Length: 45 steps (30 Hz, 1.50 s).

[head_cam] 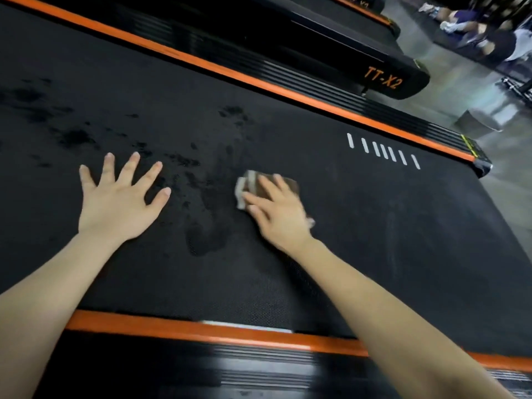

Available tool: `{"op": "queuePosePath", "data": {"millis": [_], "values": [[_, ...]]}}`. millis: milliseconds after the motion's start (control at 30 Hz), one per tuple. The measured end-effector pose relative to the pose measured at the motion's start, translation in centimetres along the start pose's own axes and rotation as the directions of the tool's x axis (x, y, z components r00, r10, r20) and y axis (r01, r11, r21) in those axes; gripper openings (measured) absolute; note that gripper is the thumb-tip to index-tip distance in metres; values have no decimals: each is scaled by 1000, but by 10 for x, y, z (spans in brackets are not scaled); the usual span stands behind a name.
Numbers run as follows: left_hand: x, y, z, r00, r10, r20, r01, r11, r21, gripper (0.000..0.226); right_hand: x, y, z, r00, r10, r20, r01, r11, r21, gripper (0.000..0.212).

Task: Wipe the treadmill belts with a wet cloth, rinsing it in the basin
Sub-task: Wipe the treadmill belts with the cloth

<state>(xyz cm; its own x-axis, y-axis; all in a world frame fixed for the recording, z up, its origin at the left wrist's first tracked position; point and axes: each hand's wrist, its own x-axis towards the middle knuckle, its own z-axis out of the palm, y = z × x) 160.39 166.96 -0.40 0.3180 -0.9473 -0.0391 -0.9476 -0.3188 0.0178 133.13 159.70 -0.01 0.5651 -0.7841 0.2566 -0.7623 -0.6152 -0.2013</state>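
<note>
Left hand (121, 203): lying flat on the belt (374, 226), left of the cloth (247, 182), fingers spread wide, holding nothing.
Right hand (279, 214): pressing down on the cloth, fingers fairly straight and laid across it; blurred.
Cloth: sitting mid-belt under the right hand, pale edge poking out past the fingertips.
Wet marks (207, 237): showing as dark blotches left of the cloth, one larger damp patch just beside it.
Stripes (383, 151): white marks sitting right of the cloth, farther up the belt.
Basin (480, 122): standing on the floor well right of the cloth, past the orange rail (230, 72).
Second treadmill (383, 79): lettered TT-X2, sitting beyond the cloth, past that rail.
</note>
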Motion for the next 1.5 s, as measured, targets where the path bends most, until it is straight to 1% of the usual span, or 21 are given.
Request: {"op": "queuePosePath", "data": {"millis": [67, 133, 167, 233, 333, 400, 467, 567, 633, 700, 800, 933, 1000, 1067, 1133, 1233, 1300, 1367, 1500], "values": [[0, -2, -1, 1000, 5, -1, -5, 1000, -2, 72, -4, -35, 8, 985, -160, 57, 158, 987, 34, 40], [0, -5, -1, 1000, 11, -1, -11, 1000, -7, 71, -29, -35, -7, 955, -251, 156, 243, 968, 69, 45], [0, -6, -1, 1000, 16, 2, -16, 1000, -11, 71, -47, -21, -19, 940, -271, 206, 258, 962, 90, 47], [1, -6, -1, 1000, 20, 4, -20, 1000, -16, 68, -89, 19, -47, 915, -263, 307, 236, 964, 121, 49], [1, -4, 1, 1000, 16, -2, -16, 1000, -18, 66, -128, 53, -74, 886, -220, 408, 171, 973, 154, 43], [2, -1, 2, 1000, 14, -7, -14, 1000, -19, 65, -124, 46, -72, 887, -233, 398, 168, 967, 193, 41], [3, 0, 2, 1000, 13, -14, -14, 1000, -20, 65, -103, 19, -57, 884, -320, 341, 249, 939, 237, 43], [2, -1, 2, 1000, 16, -18, -16, 1000, -21, 64, -61, -44, -27, 813, -500, 299, 428, 861, 276, 42], [2, -4, 2, 1000, 15, -16, -16, 1000, -14, 64, -43, -77, -14, 784, -550, 288, 475, 830, 291, 41], [1, -5, 2, 1000, 20, -19, -20, 1000, -20, 64, -44, -79, -15, 782, -547, 298, 458, 830, 320, 41], [0, -4, 1, 999, 29, -17, -29, 999, -31, 64, -77, -41, -38, 785, -520, 336, 389, 837, 386, 42], [1, -3, 1, 999, 38, -28, -39, 998, -44, 66, -132, 15, -76, 807, -400, 435, 234, 892, 388, 43], [3, -4, 2, 999, 34, -26, -35, 999, -28, 67, -155, 39, -94, 818, -314, 482, 142, 922, 360, 40], [3, -4, 1, 999, 28, -26, -28, 1000, -9, 68, -169, 55, -107, 831, -245, 499, 77, 940, 334, 37], [2, -3, 1, 999, 21, -27, -21, 1000, -9, 69, -172, 56, -106, 840, -219, 497, 52, 944, 327, 38], [2, -3, 0, 999, 15, -30, -15, 1000, -18, 69, -159, 43, -92, 865, -204, 458, 50, 944, 327, 42], [1, -3, 0, 1000, 12, -25, -12, 1000, -16, 69, -145, 39, -83, 881, -215, 421, 80, 946, 315, 42], [2, -3, 1, 1000, 11, -24, -12, 1000, -15, 68, -133, 39, -73, 889, -268, 371, 171, 947, 273, 40], [2, 1, 2, 999, 19, -28, -19, 1000, -9, 67, -116, 35, -54, 877, -396, 272, 348, 914, 208, 38]]}}
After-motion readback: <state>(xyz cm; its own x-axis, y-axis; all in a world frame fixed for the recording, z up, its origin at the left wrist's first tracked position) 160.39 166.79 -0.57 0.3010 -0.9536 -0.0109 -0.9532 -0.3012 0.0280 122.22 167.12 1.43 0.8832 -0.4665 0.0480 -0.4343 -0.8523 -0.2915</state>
